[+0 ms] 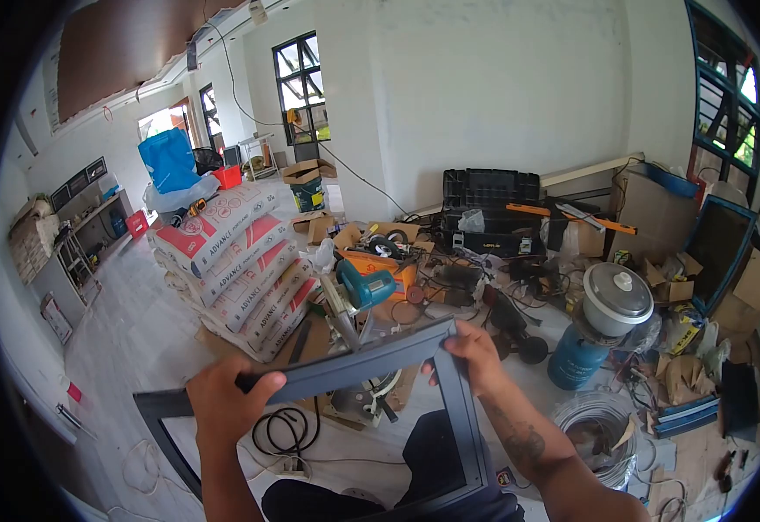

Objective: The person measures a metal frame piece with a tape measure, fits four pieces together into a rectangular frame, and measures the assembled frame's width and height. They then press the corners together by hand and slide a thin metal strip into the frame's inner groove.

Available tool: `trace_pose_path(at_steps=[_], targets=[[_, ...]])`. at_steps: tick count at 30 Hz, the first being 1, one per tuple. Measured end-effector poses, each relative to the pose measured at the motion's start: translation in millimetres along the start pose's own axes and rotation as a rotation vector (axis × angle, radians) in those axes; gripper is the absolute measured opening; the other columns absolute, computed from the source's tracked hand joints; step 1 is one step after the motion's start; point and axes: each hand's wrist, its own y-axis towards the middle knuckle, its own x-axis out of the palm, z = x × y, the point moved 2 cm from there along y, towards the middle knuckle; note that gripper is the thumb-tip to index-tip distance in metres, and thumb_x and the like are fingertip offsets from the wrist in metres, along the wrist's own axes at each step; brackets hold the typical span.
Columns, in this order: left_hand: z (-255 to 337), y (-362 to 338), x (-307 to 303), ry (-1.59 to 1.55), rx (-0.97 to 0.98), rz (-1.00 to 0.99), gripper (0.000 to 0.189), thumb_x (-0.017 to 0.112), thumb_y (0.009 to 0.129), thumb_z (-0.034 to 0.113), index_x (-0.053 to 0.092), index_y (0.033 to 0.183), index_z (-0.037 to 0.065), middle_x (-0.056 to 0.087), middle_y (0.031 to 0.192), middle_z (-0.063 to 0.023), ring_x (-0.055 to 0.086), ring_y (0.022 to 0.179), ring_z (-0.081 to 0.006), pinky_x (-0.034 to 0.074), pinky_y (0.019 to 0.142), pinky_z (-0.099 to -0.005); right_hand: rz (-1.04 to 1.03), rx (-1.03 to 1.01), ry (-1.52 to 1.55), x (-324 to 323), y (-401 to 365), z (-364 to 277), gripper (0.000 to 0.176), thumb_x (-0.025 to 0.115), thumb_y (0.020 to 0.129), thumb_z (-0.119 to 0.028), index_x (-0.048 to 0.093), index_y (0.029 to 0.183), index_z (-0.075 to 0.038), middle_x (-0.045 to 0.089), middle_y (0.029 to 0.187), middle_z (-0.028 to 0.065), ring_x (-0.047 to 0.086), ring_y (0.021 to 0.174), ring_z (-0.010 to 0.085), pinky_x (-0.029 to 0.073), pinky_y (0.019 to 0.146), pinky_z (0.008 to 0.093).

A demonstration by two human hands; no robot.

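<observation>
A dark grey rectangular window frame (pixel 358 366) is held up in front of me, tilted, its lower part near my knees. My left hand (pixel 227 396) is wrapped over its top bar toward the left, thumb lying along the bar. At the upper right corner my right hand (pixel 471 358) grips the side bar, thumb in front and fingers behind. The opening of the frame shows the floor and my dark trousers through it. Just beyond the top bar stands a teal miter saw (pixel 364 285), its base partly hidden behind the frame.
Stacked cement bags (pixel 232 261) stand left of the saw. A black toolbox (pixel 491 209) lies open by the wall. To the right are a blue gas cylinder (pixel 576 361) under a lidded pot (pixel 617 300) and a coil of grey cable (pixel 602 435). A black cord (pixel 288 435) lies on the floor.
</observation>
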Motion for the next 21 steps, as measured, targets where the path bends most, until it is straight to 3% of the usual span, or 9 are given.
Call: trace_pose_path(at_steps=[5, 12, 15, 19, 20, 21], targets=[[-10.0, -33.5, 1.8, 0.086, -0.04, -0.076, 0.055, 0.077, 0.066, 0.057, 0.058, 0.06, 0.005, 0.056, 0.055, -0.0104, 0.057, 0.054, -0.0315, 0.044, 0.055, -0.0403, -0.023, 0.118, 0.062, -1.1, -9.3, 31.6, 0.03, 0.053, 0.085, -0.011, 0.056, 0.11, 0.005, 0.065, 0.093, 0.0191, 0.067, 0.076, 0.0249, 0.059, 0.061, 0.0368], [-55.2, -86.2, 39.2, 0.12, -0.275, -0.234, 0.06, 0.072, 0.069, 0.064, 0.064, 0.065, 0.005, 0.06, 0.06, -0.0124, 0.061, 0.061, -0.0329, 0.045, 0.058, -0.0418, -0.021, 0.324, 0.019, -20.2, 1.3, 103.9, 0.033, 0.059, 0.086, -0.014, 0.056, 0.113, 0.004, 0.066, 0.092, 0.0157, 0.067, 0.078, 0.022, 0.057, 0.067, 0.0321], [-71.3, -103.5, 55.0, 0.053, -0.379, -0.233, 0.058, 0.075, 0.068, 0.06, 0.065, 0.067, 0.003, 0.06, 0.061, -0.0142, 0.061, 0.062, -0.0336, 0.046, 0.06, -0.0421, 0.01, 0.41, 0.021, -18.6, 5.7, 131.0, 0.029, 0.06, 0.087, -0.013, 0.057, 0.112, 0.001, 0.066, 0.083, 0.0133, 0.064, 0.067, 0.0195, 0.053, 0.058, 0.0319], [-101.4, -125.8, 83.1, -0.041, -0.458, -0.329, 0.057, 0.074, 0.071, 0.06, 0.066, 0.069, 0.004, 0.061, 0.064, -0.015, 0.06, 0.063, -0.0332, 0.046, 0.06, -0.0426, -0.066, 0.532, -0.032, -25.5, 5.4, 155.0, 0.042, 0.064, 0.083, -0.027, 0.058, 0.111, 0.003, 0.065, 0.09, 0.0121, 0.062, 0.076, 0.0171, 0.051, 0.064, 0.0286], [-114.7, -135.3, 95.7, -0.004, -0.37, -0.256, 0.058, 0.073, 0.072, 0.061, 0.064, 0.067, 0.003, 0.06, 0.063, -0.0149, 0.059, 0.062, -0.034, 0.045, 0.059, -0.043, -0.051, 0.597, -0.053, -29.2, 3.9, 161.5, 0.042, 0.065, 0.083, -0.029, 0.058, 0.111, 0.002, 0.065, 0.09, 0.0109, 0.061, 0.077, 0.0154, 0.05, 0.063, 0.0277], [-115.2, -134.7, 92.2, -0.02, -0.401, -0.317, 0.059, 0.072, 0.073, 0.061, 0.063, 0.066, 0.004, 0.061, 0.066, -0.0148, 0.06, 0.065, -0.0343, 0.046, 0.061, -0.0429, -0.046, 0.54, -0.084, -25.1, 2.1, 168.1, 0.044, 0.065, 0.084, -0.032, 0.058, 0.112, 0.001, 0.065, 0.089, 0.0106, 0.061, 0.073, 0.0152, 0.051, 0.061, 0.0279]])
